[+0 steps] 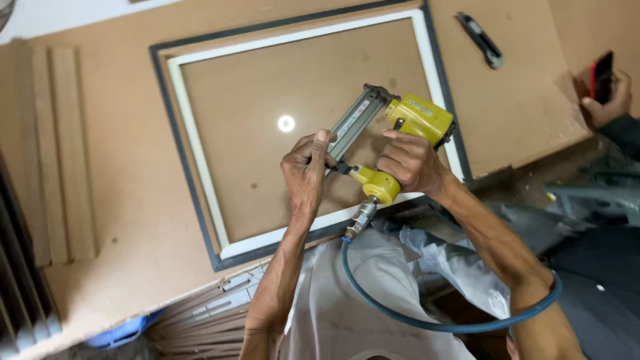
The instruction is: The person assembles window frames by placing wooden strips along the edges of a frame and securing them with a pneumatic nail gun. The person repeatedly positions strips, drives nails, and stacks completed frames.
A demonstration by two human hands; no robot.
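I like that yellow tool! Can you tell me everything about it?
The yellow nail gun looks like painted metal, with a long grey magazine and a yellow handle. A blue air hose plugs into its silver fitting. It is held tilted over the picture frame. The right hand grips the handle; the left hand touches the magazine.

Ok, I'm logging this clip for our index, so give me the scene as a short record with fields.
Tool: yellow pneumatic nail gun, blue air hose attached
Right hand: holds the gun's handle
Left hand: on the gun's magazine
Workpiece: picture frame, grey outer edge, white inner edge
Surface: brown board table
Nearby: utility knife; another person's hand with a phone
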